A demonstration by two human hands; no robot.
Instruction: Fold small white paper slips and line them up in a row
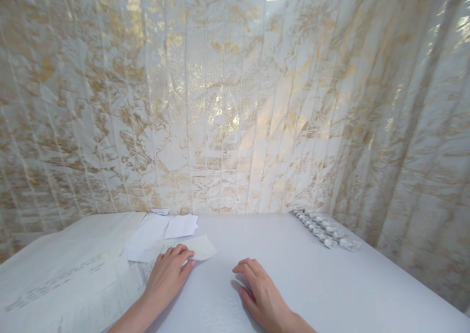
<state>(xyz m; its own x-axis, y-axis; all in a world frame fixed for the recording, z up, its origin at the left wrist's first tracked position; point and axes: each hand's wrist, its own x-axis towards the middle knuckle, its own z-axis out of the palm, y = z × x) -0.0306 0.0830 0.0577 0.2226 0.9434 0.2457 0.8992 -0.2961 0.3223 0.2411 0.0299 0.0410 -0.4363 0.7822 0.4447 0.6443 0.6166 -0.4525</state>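
Observation:
My left hand (171, 267) is over a small white sheet of paper (203, 247), its fingers on top and the thumb close to the near edge, so the sheet appears pinched there. One pointed corner of that sheet sticks out to the right of the fingers. Loosely curled above the white tabletop, my right hand (259, 291) has its thumb apart from the fingers and holds nothing. Behind the left hand lie a larger white sheet (149, 237) and a small stack of white paper slips (181, 226).
A wide printed sheet or bag (62, 269) covers the left of the white table (293, 269). At the back right lie rows of small silvery wrapped items (323, 230), too blurred to name. A gold-patterned shiny curtain (220, 103) hangs along the table's far edge.

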